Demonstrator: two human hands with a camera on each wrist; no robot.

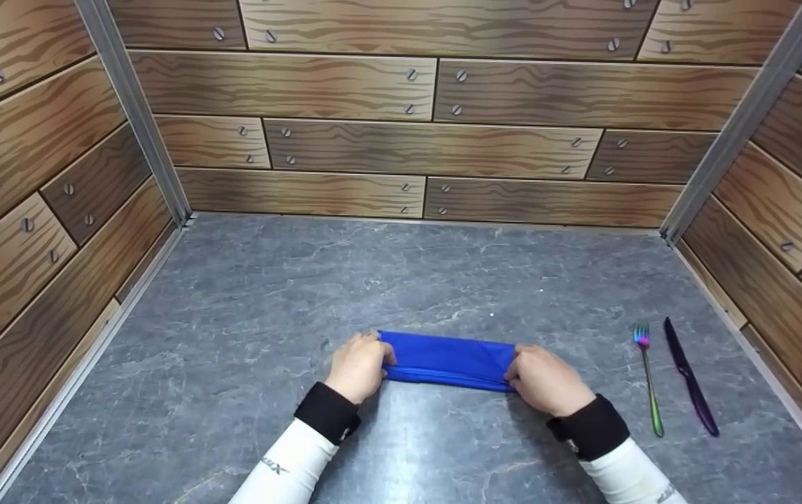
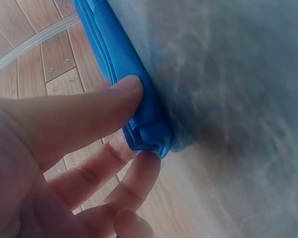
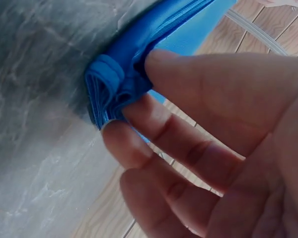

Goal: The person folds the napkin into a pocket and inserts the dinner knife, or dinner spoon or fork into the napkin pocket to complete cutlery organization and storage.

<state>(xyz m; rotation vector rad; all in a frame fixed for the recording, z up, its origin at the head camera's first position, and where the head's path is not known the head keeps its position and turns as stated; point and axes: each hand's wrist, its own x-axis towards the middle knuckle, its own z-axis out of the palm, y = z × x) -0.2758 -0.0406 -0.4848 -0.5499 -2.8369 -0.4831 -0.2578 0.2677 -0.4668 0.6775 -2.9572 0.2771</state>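
A blue cloth (image 1: 450, 358), folded into a long narrow strip of several layers, lies crosswise on the grey marbled table in the head view. My left hand (image 1: 360, 365) pinches its left end between thumb and fingers. At the opposite end, my right hand (image 1: 546, 378) pinches the cloth the same way. The left wrist view shows the thumb pressed on the layered cloth (image 2: 124, 59) with fingertips at its end. In the right wrist view, stacked folds of the cloth (image 3: 109, 82) show between thumb and fingers.
To the right of the right hand lie a rainbow-coloured fork (image 1: 647, 378) and a dark purple knife (image 1: 691, 378), side by side. Wood-patterned panels (image 1: 344, 143) wall the grey table (image 1: 246, 301) at the back, left and right.
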